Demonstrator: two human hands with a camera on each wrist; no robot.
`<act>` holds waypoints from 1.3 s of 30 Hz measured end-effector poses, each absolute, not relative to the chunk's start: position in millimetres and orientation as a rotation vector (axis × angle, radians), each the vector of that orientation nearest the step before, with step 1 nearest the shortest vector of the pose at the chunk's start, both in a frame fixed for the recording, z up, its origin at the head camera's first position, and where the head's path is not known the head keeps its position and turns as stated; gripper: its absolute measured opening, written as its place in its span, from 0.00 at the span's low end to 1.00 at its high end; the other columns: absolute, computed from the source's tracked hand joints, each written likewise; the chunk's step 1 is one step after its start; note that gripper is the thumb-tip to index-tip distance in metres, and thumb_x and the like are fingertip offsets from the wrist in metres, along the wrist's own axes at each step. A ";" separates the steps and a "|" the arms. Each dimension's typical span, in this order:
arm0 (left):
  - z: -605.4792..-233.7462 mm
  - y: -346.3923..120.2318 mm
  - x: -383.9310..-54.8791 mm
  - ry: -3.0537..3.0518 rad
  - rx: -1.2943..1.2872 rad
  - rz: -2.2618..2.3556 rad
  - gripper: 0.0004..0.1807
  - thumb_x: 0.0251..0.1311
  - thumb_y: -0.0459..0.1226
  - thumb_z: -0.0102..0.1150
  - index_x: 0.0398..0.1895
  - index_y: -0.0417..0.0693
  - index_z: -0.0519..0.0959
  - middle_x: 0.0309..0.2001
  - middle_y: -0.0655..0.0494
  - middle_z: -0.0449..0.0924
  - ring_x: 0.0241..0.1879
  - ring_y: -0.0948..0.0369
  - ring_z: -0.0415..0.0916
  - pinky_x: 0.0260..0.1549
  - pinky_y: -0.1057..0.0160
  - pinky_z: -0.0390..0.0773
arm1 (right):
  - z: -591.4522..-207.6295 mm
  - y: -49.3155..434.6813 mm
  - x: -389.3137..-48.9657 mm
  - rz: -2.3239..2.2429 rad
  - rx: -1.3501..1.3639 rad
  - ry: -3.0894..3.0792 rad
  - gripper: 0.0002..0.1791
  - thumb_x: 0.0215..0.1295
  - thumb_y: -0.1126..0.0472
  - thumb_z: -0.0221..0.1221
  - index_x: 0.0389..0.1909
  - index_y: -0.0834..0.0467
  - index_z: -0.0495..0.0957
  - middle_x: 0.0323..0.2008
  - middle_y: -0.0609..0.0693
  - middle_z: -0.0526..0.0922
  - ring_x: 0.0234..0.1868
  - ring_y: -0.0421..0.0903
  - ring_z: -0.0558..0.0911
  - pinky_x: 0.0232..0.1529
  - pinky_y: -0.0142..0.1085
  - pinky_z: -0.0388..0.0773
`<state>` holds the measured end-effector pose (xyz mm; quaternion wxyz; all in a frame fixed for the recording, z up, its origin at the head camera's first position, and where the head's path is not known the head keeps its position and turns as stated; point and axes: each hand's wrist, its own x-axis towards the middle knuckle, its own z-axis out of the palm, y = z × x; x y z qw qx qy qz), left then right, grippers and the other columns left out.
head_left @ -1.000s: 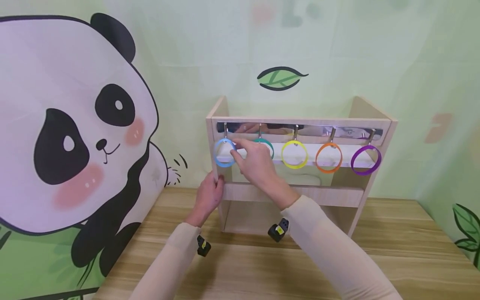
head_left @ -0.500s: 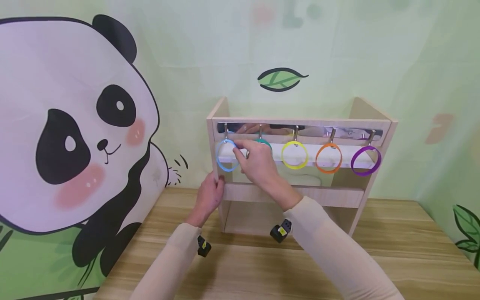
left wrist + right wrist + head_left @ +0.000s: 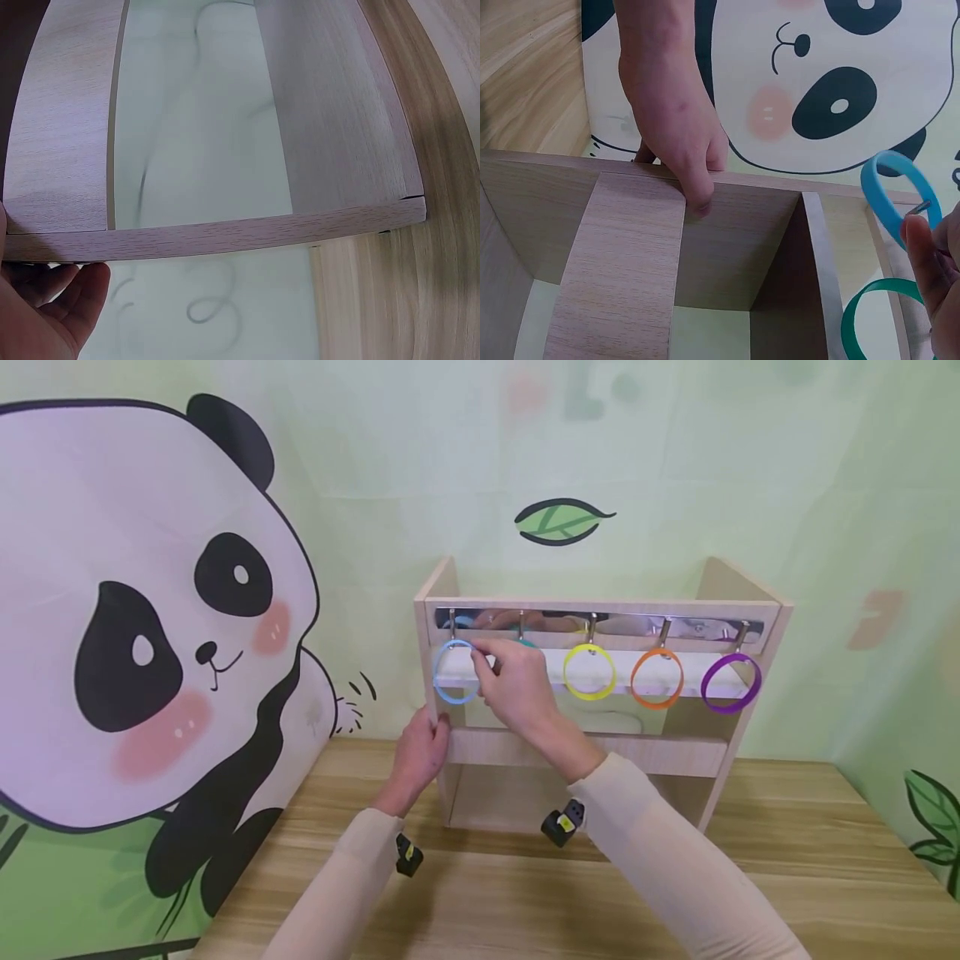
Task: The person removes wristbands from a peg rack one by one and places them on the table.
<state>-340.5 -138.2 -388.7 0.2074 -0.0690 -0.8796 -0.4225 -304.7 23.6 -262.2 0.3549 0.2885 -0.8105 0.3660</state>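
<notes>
My right hand (image 3: 521,687) pinches the right side of a light blue ring (image 3: 437,677) at the leftmost hook of a wooden shelf unit (image 3: 592,750). In the right wrist view the metal hook tip shows inside the blue ring (image 3: 871,191), near my thumb. My left hand (image 3: 420,750) grips the unit's left side panel (image 3: 225,236). Its thumb lies on the inner face, and its fingers are outside, as the right wrist view shows. A green ring (image 3: 849,330) hangs beside the blue one, mostly hidden behind my right hand in the head view.
Yellow (image 3: 567,677), orange (image 3: 634,681) and purple (image 3: 707,685) rings hang from the other hooks, along a shiny metal strip (image 3: 637,620). A white ledge (image 3: 551,670) runs behind them. The unit stands on a wood-grain table (image 3: 480,902), before a panda-print backdrop (image 3: 375,527).
My right hand and the blue ring have shifted slightly right and down. My left hand keeps its grip on the side panel. The other rings hang as before.
</notes>
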 end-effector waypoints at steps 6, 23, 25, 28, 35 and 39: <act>-389.1 -138.1 -340.5 -2.438 -0.191 -1.172 0.14 0.70 0.43 0.40 0.41 0.43 0.73 0.42 0.46 0.75 0.40 0.51 0.76 0.35 0.52 0.79 | -260.0 26.5 -302.4 0.958 0.751 -2.063 0.12 0.64 0.66 0.58 0.46 0.64 0.82 0.35 0.55 0.84 0.14 0.38 0.76 0.14 0.25 0.71; -389.1 -138.4 -340.1 -2.455 -0.181 -1.170 0.17 0.71 0.44 0.39 0.48 0.42 0.73 0.45 0.44 0.75 0.41 0.50 0.76 0.37 0.51 0.79 | -274.1 54.4 -286.7 0.845 0.841 -1.958 0.09 0.59 0.69 0.62 0.39 0.66 0.84 0.31 0.54 0.85 0.17 0.40 0.72 0.18 0.29 0.69; -389.8 -138.7 -340.5 -2.456 -0.178 -1.166 0.18 0.71 0.44 0.39 0.49 0.43 0.73 0.45 0.44 0.75 0.41 0.50 0.76 0.36 0.51 0.79 | -276.7 58.7 -285.4 0.838 0.849 -1.970 0.08 0.58 0.68 0.62 0.39 0.66 0.84 0.29 0.54 0.85 0.17 0.39 0.71 0.18 0.29 0.69; -390.6 -138.8 -340.6 -2.457 -0.180 -1.170 0.18 0.71 0.45 0.38 0.51 0.43 0.72 0.46 0.45 0.75 0.42 0.51 0.76 0.37 0.52 0.80 | -280.9 65.1 -283.3 0.816 0.868 -1.988 0.08 0.58 0.69 0.62 0.38 0.65 0.84 0.29 0.53 0.84 0.17 0.39 0.71 0.18 0.29 0.69; -391.9 -139.4 -340.5 -2.452 -0.183 -1.204 0.20 0.71 0.45 0.38 0.54 0.42 0.71 0.48 0.45 0.74 0.44 0.51 0.75 0.38 0.51 0.80 | -295.3 76.6 -276.3 0.720 0.972 -1.991 0.08 0.56 0.69 0.63 0.37 0.64 0.85 0.26 0.51 0.83 0.18 0.39 0.72 0.20 0.28 0.71; -392.3 -139.0 -341.3 -2.458 -0.179 -1.203 0.20 0.71 0.46 0.37 0.54 0.42 0.71 0.47 0.45 0.74 0.43 0.51 0.76 0.37 0.52 0.80 | -306.2 81.0 -273.2 0.685 1.023 -1.978 0.07 0.53 0.70 0.65 0.34 0.63 0.84 0.23 0.49 0.81 0.18 0.39 0.72 0.21 0.27 0.71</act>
